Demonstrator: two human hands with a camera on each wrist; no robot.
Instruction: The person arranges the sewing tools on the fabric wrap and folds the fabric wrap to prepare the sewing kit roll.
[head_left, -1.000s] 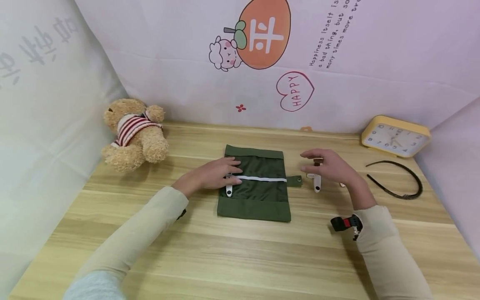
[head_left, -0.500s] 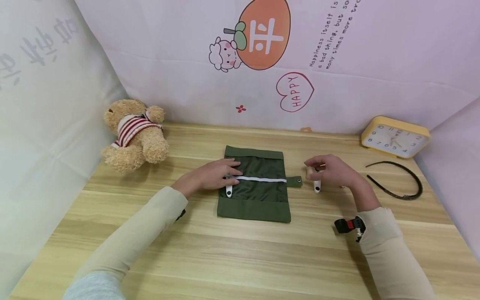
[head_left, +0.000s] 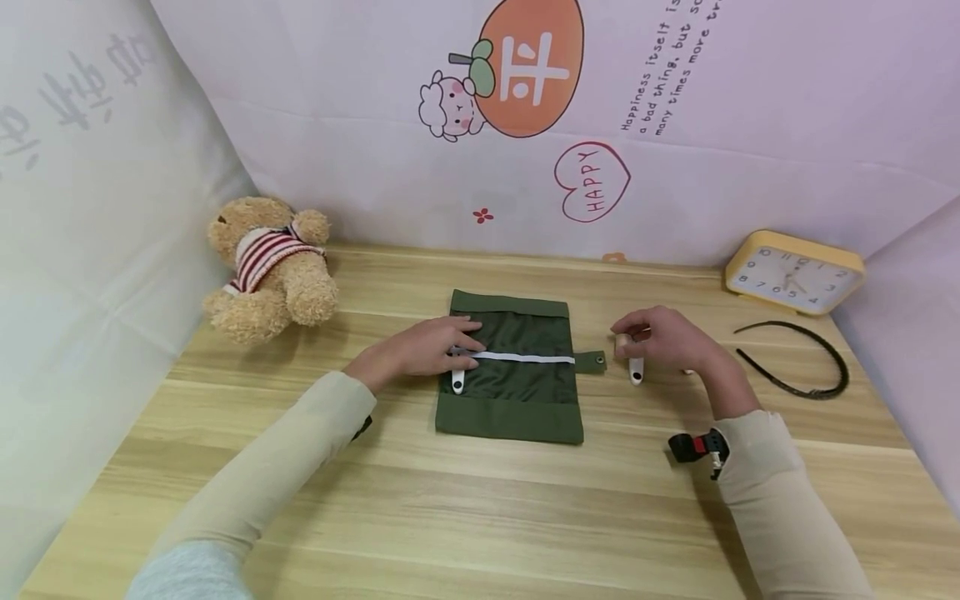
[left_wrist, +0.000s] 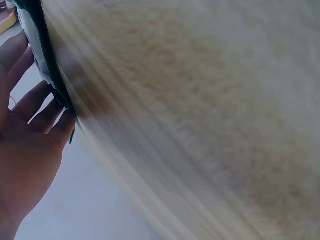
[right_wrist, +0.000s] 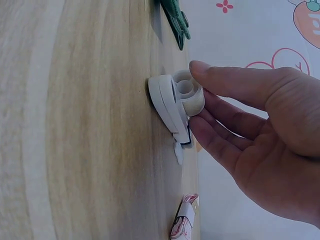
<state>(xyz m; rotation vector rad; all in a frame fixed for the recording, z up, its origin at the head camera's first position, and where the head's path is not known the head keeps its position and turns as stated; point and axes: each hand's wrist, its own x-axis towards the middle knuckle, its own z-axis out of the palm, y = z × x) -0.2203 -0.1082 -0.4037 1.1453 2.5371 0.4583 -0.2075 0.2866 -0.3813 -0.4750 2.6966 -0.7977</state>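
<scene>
In the head view an olive-green fabric pouch [head_left: 517, 421] lies unfolded, a white elastic band [head_left: 525, 358] across its dark lining. My left hand [head_left: 427, 346] rests on its left part, fingers extended; a white strip-like item with a black dot [head_left: 458, 382] shows below the thumb. Right of the pouch's snap tab [head_left: 590, 362], my right hand [head_left: 667, 337] pinches a small whitish tape roll [right_wrist: 192, 102] between thumb and fingertips. Right behind the roll in the right wrist view is a white, smooth-cased item [right_wrist: 165, 100]; its black-dotted end [head_left: 637, 372] shows below the hand in the head view.
A teddy bear [head_left: 273, 271] lies at the back left. A yellow clock [head_left: 795, 271] and a black headband [head_left: 836, 358] are at the right. A small banded red-and-white bundle [right_wrist: 185, 220] lies near the right hand. Cloth walls bound the wooden table [head_left: 487, 517].
My right hand has moved slightly right and its fingers have closed on the tape roll. The left hand has stayed on the pouch.
</scene>
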